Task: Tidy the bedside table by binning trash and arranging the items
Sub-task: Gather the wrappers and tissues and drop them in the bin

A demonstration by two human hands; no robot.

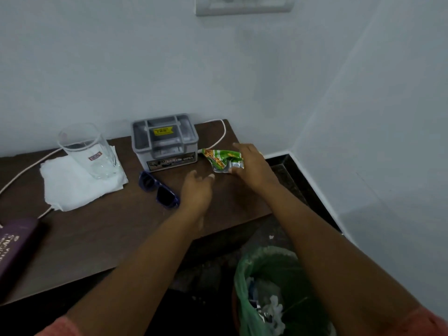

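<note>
A person's right hand [252, 166] pinches a crumpled snack wrapper [224, 160] at the back right of a bedside table [109, 234].
The wrapper is green with a silver inner face, just beside a grey box [164, 141]. It is likely held for the lined bin [244, 275] on the floor below. The left hand [197, 190] hovers with relaxed fingers, holding nothing.

The switch plate [244, 6] is cut off by the top edge; the purple object [17, 246] and the bench [109, 238] run off the left edge; the bin [242, 275], cut by the bottom edge, lies partly behind the right forearm [327, 238]; the white cable [221, 134] passes out of sight behind the grey box [164, 141] and under the napkin [77, 187]; the right grip [252, 166] covers one end of the green wrapper [223, 161].
</note>
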